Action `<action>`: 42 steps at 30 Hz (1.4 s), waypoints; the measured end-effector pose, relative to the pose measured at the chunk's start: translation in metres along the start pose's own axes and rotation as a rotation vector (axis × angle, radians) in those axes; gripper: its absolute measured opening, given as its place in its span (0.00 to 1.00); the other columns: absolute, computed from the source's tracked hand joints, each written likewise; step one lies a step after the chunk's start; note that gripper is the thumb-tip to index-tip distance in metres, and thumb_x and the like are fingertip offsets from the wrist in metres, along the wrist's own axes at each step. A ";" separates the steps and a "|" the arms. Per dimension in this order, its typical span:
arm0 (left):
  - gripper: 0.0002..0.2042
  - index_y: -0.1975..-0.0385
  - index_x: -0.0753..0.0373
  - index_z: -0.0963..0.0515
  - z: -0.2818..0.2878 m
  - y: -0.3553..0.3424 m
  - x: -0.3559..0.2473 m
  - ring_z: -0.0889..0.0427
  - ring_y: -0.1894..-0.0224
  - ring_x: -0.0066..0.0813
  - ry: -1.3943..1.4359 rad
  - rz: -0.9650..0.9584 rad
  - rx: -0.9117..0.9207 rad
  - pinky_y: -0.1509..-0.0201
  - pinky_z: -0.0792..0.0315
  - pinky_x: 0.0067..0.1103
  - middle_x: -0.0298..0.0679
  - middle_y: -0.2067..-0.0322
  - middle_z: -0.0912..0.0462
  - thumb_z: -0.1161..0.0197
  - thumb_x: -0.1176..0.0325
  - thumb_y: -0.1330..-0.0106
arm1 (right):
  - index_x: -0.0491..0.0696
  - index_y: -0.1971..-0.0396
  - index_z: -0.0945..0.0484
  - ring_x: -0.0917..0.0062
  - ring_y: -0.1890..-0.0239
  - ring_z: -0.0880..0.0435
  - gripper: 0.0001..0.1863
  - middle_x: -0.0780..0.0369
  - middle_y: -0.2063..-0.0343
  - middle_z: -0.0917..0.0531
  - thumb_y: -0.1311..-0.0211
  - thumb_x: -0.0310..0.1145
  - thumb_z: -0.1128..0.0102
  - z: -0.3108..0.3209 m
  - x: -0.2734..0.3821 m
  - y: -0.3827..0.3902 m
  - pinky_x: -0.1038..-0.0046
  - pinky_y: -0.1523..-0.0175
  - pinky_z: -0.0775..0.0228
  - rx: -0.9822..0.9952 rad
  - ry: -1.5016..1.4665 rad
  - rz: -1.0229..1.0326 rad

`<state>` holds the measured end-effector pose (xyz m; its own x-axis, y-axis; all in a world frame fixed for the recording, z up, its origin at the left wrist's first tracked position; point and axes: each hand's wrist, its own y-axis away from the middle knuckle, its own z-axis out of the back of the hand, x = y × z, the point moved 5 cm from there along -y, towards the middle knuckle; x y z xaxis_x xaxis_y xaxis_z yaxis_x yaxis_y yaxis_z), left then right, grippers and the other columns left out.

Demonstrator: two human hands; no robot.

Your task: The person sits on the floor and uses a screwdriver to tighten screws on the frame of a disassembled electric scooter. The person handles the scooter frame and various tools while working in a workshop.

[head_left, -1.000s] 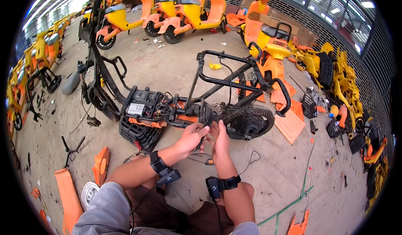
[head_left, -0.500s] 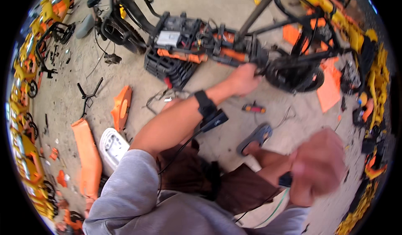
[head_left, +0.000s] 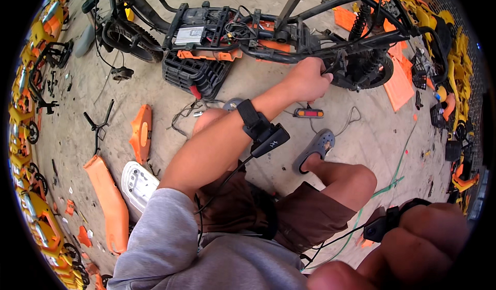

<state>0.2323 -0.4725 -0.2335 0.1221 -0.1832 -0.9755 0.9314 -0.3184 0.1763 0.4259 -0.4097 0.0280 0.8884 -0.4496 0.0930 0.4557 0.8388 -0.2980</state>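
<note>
My left hand [head_left: 310, 81] is closed at the lower rear of a stripped black scooter frame [head_left: 289, 24], near the rear wheel [head_left: 380, 78]; what its fingers grip is hidden. Below it a red and yellow light strip [head_left: 308, 113] lies on the floor with thin wires. The frame carries a silver box [head_left: 188, 36] among cables and orange parts, with a black plastic crate [head_left: 183, 73] under it. My right hand [head_left: 423, 238] is drawn back close to me at the lower right, a strapped black device beside it; its fingers cannot be made out.
A white seat-like panel [head_left: 137, 181], orange panels [head_left: 106, 197] and a forked black bar [head_left: 103, 124] lie to the left. Rows of yellow scooters [head_left: 39, 197] line the left edge, piles of yellow parts [head_left: 454, 73] the right. My knees and a grey clog [head_left: 323, 143] are in front.
My view has tipped down. My right hand has left the left hand's side and swung back to the lower right. My left hand stays closed by the frame.
</note>
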 end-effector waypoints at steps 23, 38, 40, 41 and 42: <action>0.13 0.66 0.75 0.27 -0.008 0.001 -0.008 0.23 0.86 0.28 0.082 -0.015 -0.114 0.83 0.29 0.25 0.43 0.82 0.21 0.44 0.67 0.33 | 0.50 0.58 0.24 0.72 0.75 0.33 0.19 0.62 0.77 0.31 0.34 0.50 0.52 0.022 0.025 0.019 0.70 0.73 0.37 0.153 -0.049 -0.165; 0.13 0.61 0.74 0.30 -0.003 0.010 -0.007 0.28 0.86 0.21 0.105 -0.026 -0.191 0.85 0.33 0.20 0.38 0.83 0.24 0.44 0.67 0.32 | 0.47 0.78 0.17 0.80 0.86 0.37 0.08 0.64 0.80 0.21 0.58 0.34 0.31 -0.018 0.019 0.017 0.78 0.81 0.53 -0.473 -0.034 0.171; 0.12 0.62 0.73 0.30 -0.015 0.003 -0.009 0.29 0.86 0.20 0.128 -0.050 -0.170 0.86 0.34 0.20 0.38 0.82 0.24 0.44 0.67 0.31 | 0.46 0.74 0.18 0.80 0.86 0.36 0.13 0.63 0.80 0.22 0.56 0.40 0.32 -0.020 0.020 0.020 0.77 0.81 0.49 -0.437 -0.067 0.223; 0.12 0.62 0.73 0.30 -0.014 0.004 -0.009 0.28 0.87 0.21 0.129 -0.041 -0.166 0.85 0.33 0.21 0.38 0.83 0.24 0.44 0.66 0.32 | 0.45 0.72 0.19 0.80 0.86 0.35 0.16 0.63 0.80 0.23 0.55 0.42 0.32 -0.023 0.020 0.019 0.77 0.81 0.47 -0.421 -0.096 0.264; 0.12 0.63 0.72 0.30 -0.014 0.005 -0.009 0.27 0.87 0.22 0.131 -0.033 -0.161 0.84 0.33 0.21 0.39 0.83 0.23 0.44 0.66 0.32 | 0.46 0.71 0.20 0.82 0.85 0.34 0.17 0.65 0.81 0.26 0.59 0.42 0.33 -0.030 0.012 0.016 0.76 0.78 0.43 -0.301 -0.027 0.352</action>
<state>0.2407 -0.4591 -0.2262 0.1248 -0.0492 -0.9910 0.9770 -0.1677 0.1314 0.4424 -0.4105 -0.0042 0.9891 -0.1422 -0.0391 0.0937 0.8108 -0.5778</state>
